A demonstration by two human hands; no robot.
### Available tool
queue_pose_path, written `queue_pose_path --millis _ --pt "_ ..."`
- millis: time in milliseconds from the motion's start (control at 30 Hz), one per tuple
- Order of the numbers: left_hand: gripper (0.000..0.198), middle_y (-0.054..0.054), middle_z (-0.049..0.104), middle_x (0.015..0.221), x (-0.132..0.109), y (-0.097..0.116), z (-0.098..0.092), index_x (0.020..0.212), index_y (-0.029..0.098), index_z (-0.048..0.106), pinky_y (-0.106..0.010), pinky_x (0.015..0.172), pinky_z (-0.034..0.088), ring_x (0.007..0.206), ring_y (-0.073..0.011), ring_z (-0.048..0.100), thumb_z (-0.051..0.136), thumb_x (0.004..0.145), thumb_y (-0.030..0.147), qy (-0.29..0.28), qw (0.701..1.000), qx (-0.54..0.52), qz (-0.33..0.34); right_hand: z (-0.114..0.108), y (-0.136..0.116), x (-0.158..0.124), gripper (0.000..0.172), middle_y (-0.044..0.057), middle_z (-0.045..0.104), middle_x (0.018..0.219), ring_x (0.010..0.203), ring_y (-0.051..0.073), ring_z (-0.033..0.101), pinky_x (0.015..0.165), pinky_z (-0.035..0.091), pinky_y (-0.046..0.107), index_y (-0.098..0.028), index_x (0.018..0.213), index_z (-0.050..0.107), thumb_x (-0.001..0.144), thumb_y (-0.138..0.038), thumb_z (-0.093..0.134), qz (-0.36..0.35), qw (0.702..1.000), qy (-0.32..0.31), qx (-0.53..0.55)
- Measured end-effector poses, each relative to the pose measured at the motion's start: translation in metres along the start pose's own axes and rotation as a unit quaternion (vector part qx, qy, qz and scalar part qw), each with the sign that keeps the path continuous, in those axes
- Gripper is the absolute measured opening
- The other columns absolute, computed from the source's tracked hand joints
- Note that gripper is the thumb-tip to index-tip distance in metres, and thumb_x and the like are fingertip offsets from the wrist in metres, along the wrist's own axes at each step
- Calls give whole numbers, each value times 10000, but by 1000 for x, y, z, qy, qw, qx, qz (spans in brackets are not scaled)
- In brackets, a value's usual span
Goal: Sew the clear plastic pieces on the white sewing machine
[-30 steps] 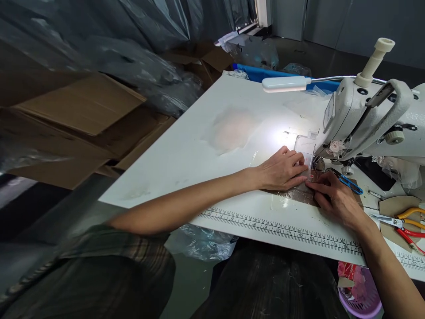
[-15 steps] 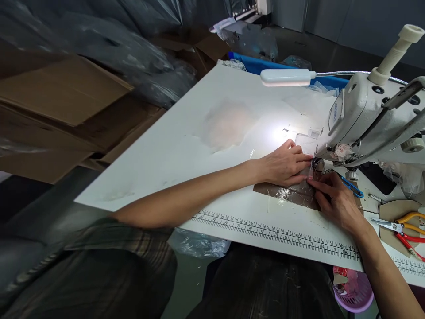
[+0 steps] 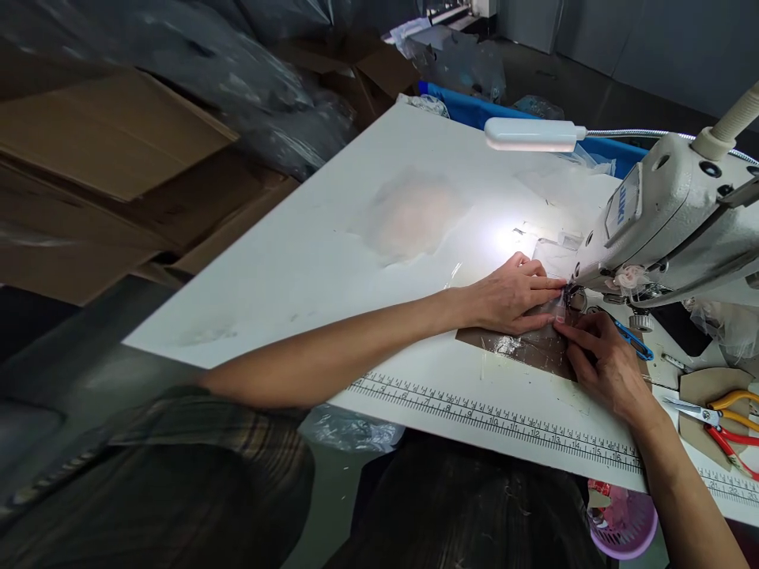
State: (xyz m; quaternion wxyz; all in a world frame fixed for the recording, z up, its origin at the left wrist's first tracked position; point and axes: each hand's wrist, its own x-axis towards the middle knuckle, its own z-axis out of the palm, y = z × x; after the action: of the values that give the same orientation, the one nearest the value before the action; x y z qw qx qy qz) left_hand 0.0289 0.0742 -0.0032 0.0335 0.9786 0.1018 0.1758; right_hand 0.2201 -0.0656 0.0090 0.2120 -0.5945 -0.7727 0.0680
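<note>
My left hand [image 3: 515,295] lies flat beside the needle area of a white sewing machine [image 3: 658,209]. Its fingers are stretched out over a small piece of thin, sheer whitish fabric [image 3: 560,310], fingertips close to the presser foot [image 3: 570,294]. On the near side, my right hand [image 3: 610,365] has thumb and forefinger closed at the edge of the same fabric; its other fingers are curled. A brown, shiny plate [image 3: 504,345] lies under both hands. How much fabric sits under the left palm is hidden.
Blue thread snips [image 3: 636,341] lie behind my right hand. Orange-handled scissors [image 3: 703,411] and red-handled pliers [image 3: 729,450] rest at the right. A lamp [image 3: 534,135] hangs above the white table [image 3: 332,261]. Cardboard boxes [image 3: 112,134] stand left; a purple basket [image 3: 628,537] sits below.
The view has shifted slightly, so the machine appears further right. Both hands keep nearly the same position at the fabric by the presser foot.
</note>
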Motion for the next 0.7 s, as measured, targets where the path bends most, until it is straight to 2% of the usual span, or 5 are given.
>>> queue_pose_path --millis 167,333,467,567,700 --pt "388 -94 630 1335 1 1 -2 1144 191 666 -422 830 337 944 -254 550 395 1000 429 -3 1000 15 4 -2 -1 0 342 75 619 950 769 170 635 671 571 314 -268 1130 743 914 -207 485 -4 1000 -2 8" --pt "377 -96 634 1321 1 1 -2 1200 220 650 -440 892 336 1011 -267 546 406 1002 429 -9 1000 27 3 -1 0 0 335 61 618 953 787 165 647 700 571 306 -284 1124 741 911 -214 492 2 1000 6 10" --pt "399 -132 610 1329 -1 -2 -1 1223 203 629 -447 904 346 1076 -284 548 439 998 473 18 999 41 7 -1 -1 0 340 53 620 951 785 162 646 712 569 310 -300 1111 745 900 -205 496 13 1000 1 12" --pt "345 -116 645 1272 -2 -3 -2 1137 204 657 -448 912 356 1048 -259 577 445 1008 444 55 998 35 23 -2 -2 1 342 52 618 948 802 165 645 727 566 314 -296 1106 746 900 -204 490 18 1000 3 16" --pt "282 -48 735 1048 -2 -1 -7 931 208 696 -405 883 386 860 -178 620 442 1007 304 104 992 14 72 -2 -3 1 344 62 614 966 807 169 637 749 567 325 -270 1115 747 897 -205 490 21 999 -3 24"
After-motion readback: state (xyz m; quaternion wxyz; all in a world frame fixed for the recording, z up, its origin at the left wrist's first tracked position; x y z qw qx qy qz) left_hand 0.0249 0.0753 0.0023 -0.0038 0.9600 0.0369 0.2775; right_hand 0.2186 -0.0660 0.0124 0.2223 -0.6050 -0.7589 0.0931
